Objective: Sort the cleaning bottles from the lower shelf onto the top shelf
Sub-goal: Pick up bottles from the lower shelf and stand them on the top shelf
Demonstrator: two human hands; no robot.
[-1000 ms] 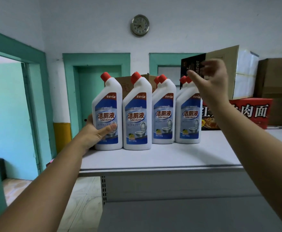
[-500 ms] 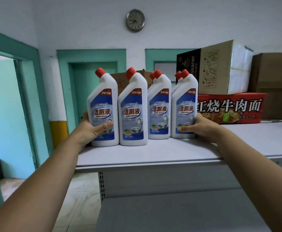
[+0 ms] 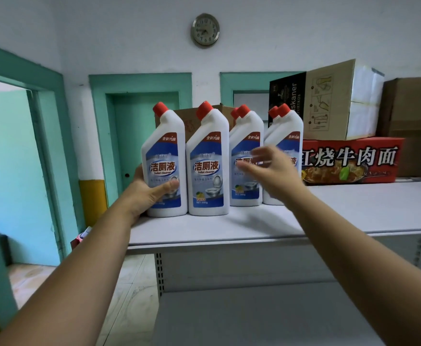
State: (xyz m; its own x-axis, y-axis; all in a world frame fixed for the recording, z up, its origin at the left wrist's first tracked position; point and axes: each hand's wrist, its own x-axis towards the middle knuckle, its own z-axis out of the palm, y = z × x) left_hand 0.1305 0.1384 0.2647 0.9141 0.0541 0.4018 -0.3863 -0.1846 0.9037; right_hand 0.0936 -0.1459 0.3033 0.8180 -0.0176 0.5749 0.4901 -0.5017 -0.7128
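Several white toilet-cleaner bottles with red caps and blue labels stand upright in a row on the top shelf (image 3: 341, 208). My left hand (image 3: 145, 193) grips the leftmost bottle (image 3: 164, 156) low on its body, thumb across the label. The second bottle (image 3: 208, 158) stands right beside it. My right hand (image 3: 269, 166) hovers blurred in front of the third bottle (image 3: 245, 136) and the rightmost bottle (image 3: 288, 131), fingers spread and holding nothing. More caps show behind the two right bottles.
A red noodle carton (image 3: 349, 159) lies right of the bottles, with a cardboard box (image 3: 329, 101) on top and a brown box (image 3: 411, 116) further right. Another carton (image 3: 189, 121) stands behind the bottles. The lower shelf surface (image 3: 254, 318) lies beneath. Teal doorways are on the left.
My right hand let go of the rightmost bottle's base and lifted left, fingers spread in front of the bottles. My left hand stays on the leftmost bottle.
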